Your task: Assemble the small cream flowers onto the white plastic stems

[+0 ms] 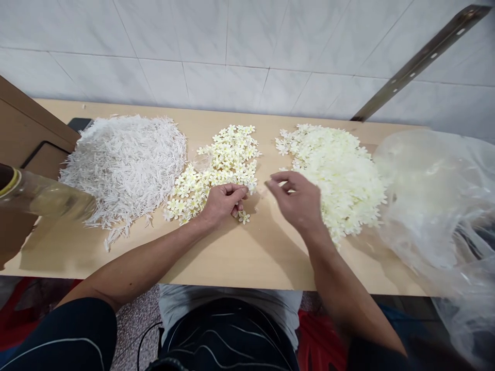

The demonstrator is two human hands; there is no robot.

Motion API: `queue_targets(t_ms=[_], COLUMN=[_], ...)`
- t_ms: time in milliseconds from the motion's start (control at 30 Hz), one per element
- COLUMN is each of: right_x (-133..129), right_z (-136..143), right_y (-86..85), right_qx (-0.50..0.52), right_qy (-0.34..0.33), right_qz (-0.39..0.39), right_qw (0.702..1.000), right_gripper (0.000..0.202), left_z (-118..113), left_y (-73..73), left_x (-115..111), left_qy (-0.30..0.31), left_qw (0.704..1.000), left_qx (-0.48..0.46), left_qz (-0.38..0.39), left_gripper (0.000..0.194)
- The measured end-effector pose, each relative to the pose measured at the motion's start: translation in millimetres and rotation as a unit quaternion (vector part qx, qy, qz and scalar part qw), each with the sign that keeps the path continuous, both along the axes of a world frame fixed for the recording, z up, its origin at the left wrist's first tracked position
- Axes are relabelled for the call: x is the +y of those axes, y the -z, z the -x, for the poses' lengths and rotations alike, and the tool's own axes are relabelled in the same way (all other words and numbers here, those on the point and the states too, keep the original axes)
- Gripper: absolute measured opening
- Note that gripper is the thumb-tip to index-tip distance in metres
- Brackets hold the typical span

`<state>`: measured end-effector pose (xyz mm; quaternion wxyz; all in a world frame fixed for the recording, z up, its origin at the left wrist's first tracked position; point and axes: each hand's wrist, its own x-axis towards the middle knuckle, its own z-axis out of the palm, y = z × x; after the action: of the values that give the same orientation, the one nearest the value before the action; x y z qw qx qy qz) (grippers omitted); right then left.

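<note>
My left hand [226, 202] is closed in a pinch at the right edge of a middle cluster of small artificial flowers [226, 175], pale with yellow centres. What its fingertips hold is too small to make out. One loose flower [244, 217] shows just below those fingers. To the right, my right hand [296, 198] is raised a little over the table, thumb and forefinger brought together. Motion blurs its fingertips, so anything between them cannot be made out. Beside it lies a large heap of cream-yellow flower petals [344, 175]. The two hands are apart.
A big heap of thin white stems [127, 159] lies on the left of the wooden table [240, 257]. A clear bottle-like container [50, 196] and a cardboard box [34, 123] are at the far left. Clear plastic bags [433, 190] cover the right end. A tiled wall [247, 56] stands behind.
</note>
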<state>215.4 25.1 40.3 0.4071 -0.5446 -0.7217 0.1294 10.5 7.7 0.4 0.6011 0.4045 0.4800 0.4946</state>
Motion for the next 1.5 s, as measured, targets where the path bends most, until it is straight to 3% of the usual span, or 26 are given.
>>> queue_targets(t_ms=[100,233,633,1000,1167,1333,1500], right_x=[-5.5,-5.6,-11.5,-7.9,-9.3,-8.1,-5.5], right_z=[25.2,28.8,33.2,28.0,30.1,26.0,22.4], right_y=[15.2,23.1,14.0,19.1,13.7,5.2,6.4], right_qx=[-0.021,-0.016,0.019,0.071,0.106,0.116,0.193], right_qy=[-0.036,-0.031,-0.033,-0.059,-0.064,-0.056,-0.120], right_qz=[0.002,0.011,0.079,0.182,0.209,0.222,0.270], right_qw=[0.999,0.999,0.996,0.979,0.970,0.966,0.936], right_gripper=[0.028,0.026,0.027,0.035,0.037,0.033,0.041], left_z=[0.1,0.3,-1.3,-0.2,-0.9,-1.4,-0.3], left_y=[3.2,3.2,2.3,2.4,0.6,0.9,3.6], left_x=[0.2,0.0,-1.7,-1.7,-2.0,-2.3,-0.6], left_qy=[-0.003,-0.006,0.015,0.030,0.035,0.030,0.014], left_qw=[0.999,0.999,0.999,0.998,0.998,0.999,0.999], left_qx=[0.031,0.043,0.041,0.037,0.045,0.025,0.015], left_qz=[-0.012,-0.022,-0.020,-0.039,-0.027,-0.026,-0.034], left_gripper=[0.032,0.030,0.033,0.033,0.025,0.031,0.033])
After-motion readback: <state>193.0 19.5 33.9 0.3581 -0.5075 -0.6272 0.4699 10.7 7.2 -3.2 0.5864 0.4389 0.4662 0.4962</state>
